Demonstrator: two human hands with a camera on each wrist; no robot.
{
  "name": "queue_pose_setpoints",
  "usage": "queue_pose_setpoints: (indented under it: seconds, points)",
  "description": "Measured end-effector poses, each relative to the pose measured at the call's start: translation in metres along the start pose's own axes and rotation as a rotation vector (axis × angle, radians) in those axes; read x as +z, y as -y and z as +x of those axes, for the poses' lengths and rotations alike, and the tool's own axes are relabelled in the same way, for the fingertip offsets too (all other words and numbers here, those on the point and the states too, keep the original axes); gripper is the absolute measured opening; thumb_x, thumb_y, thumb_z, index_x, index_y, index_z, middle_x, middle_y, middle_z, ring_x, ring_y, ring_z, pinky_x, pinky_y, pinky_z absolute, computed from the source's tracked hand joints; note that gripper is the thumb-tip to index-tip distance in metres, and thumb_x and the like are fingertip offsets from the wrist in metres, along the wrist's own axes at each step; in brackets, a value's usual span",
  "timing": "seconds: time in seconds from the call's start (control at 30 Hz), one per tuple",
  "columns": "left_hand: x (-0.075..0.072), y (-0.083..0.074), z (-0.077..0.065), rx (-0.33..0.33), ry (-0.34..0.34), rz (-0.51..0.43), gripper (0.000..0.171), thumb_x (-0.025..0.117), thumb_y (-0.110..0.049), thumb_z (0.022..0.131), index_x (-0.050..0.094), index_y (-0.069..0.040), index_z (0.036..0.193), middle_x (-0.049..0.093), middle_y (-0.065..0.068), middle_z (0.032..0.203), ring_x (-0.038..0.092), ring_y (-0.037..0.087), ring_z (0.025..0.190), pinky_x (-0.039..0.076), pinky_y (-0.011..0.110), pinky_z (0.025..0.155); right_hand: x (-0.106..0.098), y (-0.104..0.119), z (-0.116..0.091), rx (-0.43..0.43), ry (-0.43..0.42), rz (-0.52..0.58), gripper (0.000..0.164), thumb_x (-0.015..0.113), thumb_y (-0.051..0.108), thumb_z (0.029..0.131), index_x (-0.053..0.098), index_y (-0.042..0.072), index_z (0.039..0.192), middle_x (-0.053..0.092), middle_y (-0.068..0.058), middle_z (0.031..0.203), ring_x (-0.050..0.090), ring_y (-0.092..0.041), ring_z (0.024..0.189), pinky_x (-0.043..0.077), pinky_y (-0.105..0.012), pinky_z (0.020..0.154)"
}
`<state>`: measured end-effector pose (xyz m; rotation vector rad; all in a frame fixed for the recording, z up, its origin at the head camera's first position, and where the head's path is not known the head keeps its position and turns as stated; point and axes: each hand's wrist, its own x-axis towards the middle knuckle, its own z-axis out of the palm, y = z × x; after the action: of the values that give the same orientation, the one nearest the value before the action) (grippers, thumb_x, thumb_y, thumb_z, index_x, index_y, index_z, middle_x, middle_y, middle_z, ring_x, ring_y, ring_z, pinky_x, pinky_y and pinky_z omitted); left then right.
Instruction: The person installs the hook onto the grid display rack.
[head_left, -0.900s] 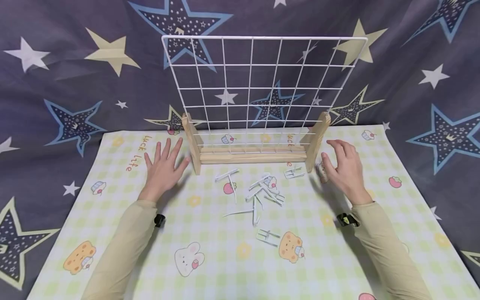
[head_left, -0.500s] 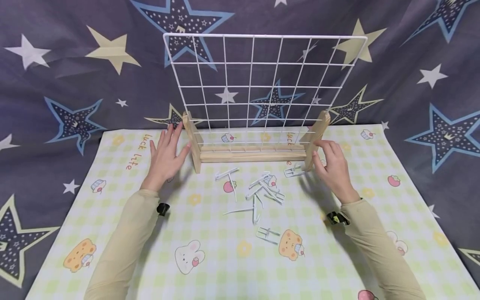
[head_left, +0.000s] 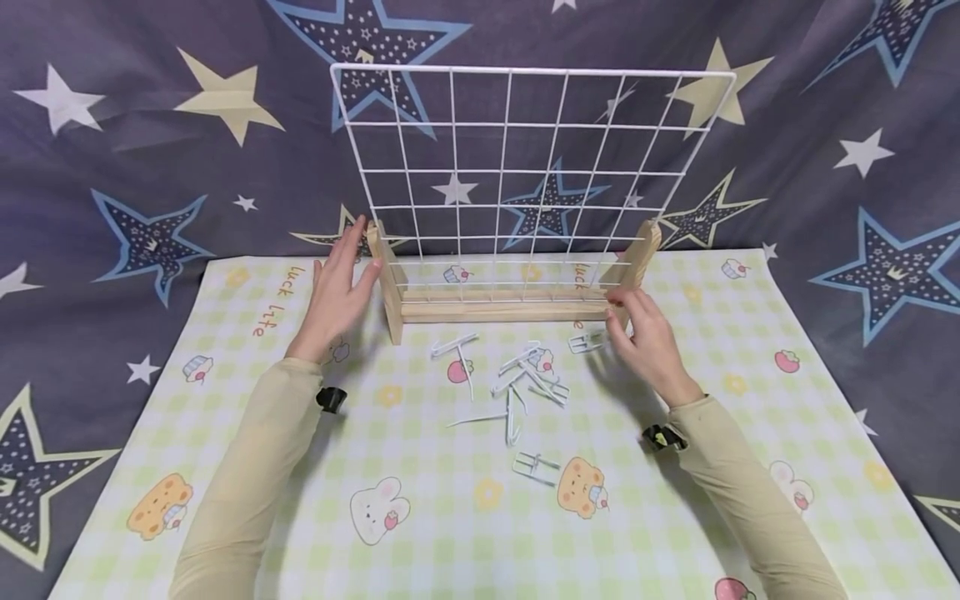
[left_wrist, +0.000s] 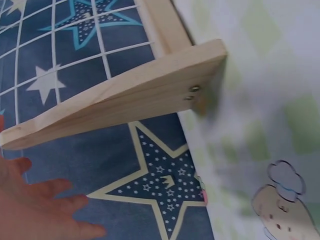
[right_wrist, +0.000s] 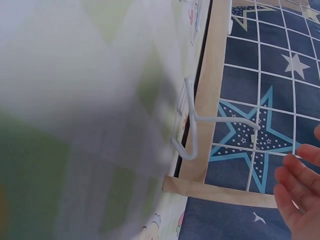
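A white wire grid stands upright in a wooden stand at the back of the table. Beside the stand's left wooden leg is my left hand, its fingers stretched out; in the left wrist view the fingers are spread near the leg's tip, and contact is unclear. My right hand hovers in front of the right leg, fingers loosely bent and holding nothing. Near its fingertips lies a white wire hook, also seen in the right wrist view as a hook with its prong raised.
Several more white hooks lie on the checked tablecloth: one hook towards the left, a tangled group in the middle, and a single hook nearer the front. A dark star-patterned curtain hangs behind the table.
My left hand has moved forward and slightly right, up to the left leg. The right hand has moved left across the front of the right leg, towards the nearby hook.
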<state>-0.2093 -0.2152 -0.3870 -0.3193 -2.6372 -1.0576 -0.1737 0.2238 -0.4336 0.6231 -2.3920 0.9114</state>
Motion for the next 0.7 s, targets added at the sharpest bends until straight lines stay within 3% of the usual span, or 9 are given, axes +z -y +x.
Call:
queue_pose_setpoints:
  seconds: [0.2,0.3,0.43,0.7]
  points:
    - [-0.001,-0.006,0.01,0.026,-0.012,-0.102,0.059,0.041,-0.038,0.103,0.019,-0.025,0.156,0.02,0.001,0.158,0.017,0.025,0.143,0.005,0.052,0.118,0.005,-0.002,-0.002,0.033,0.108,0.013,0.023,0.06,0.006,0.09,0.062,-0.002,0.112,0.064,-0.017,0.103,0.058,-0.032,0.095,0.051,-0.049,0.086]
    - [0.0,-0.008,0.012,0.028,-0.012,-0.147,0.057,0.042,-0.036,0.103,0.022,-0.022,0.155,0.023,0.003,0.157,0.018,0.025,0.143,0.011,0.046,0.119,0.007,-0.003,-0.004,0.091,0.194,0.016,0.026,0.063,0.007,0.09,0.061,-0.002,0.114,0.064,-0.016,0.1,0.06,-0.032,0.089,0.053,-0.048,0.08]
    - [0.003,-0.009,0.013,0.0,0.0,-0.184,0.057,0.043,-0.035,0.103,0.023,-0.022,0.155,0.026,0.008,0.156,0.022,0.031,0.141,0.014,0.05,0.118,0.009,-0.005,-0.007,0.166,0.294,0.02,0.031,0.065,0.009,0.09,0.06,-0.003,0.118,0.065,-0.016,0.097,0.063,-0.033,0.085,0.056,-0.048,0.076]
    - [0.004,-0.009,0.012,-0.049,-0.018,-0.199,0.049,0.033,-0.036,0.106,0.028,-0.025,0.153,0.039,0.016,0.148,0.04,0.041,0.13,0.029,0.055,0.112,0.014,-0.007,-0.01,0.245,0.299,0.085,0.028,0.065,0.005,0.089,0.061,-0.006,0.115,0.067,-0.015,0.089,0.065,-0.029,0.078,0.058,-0.044,0.071]
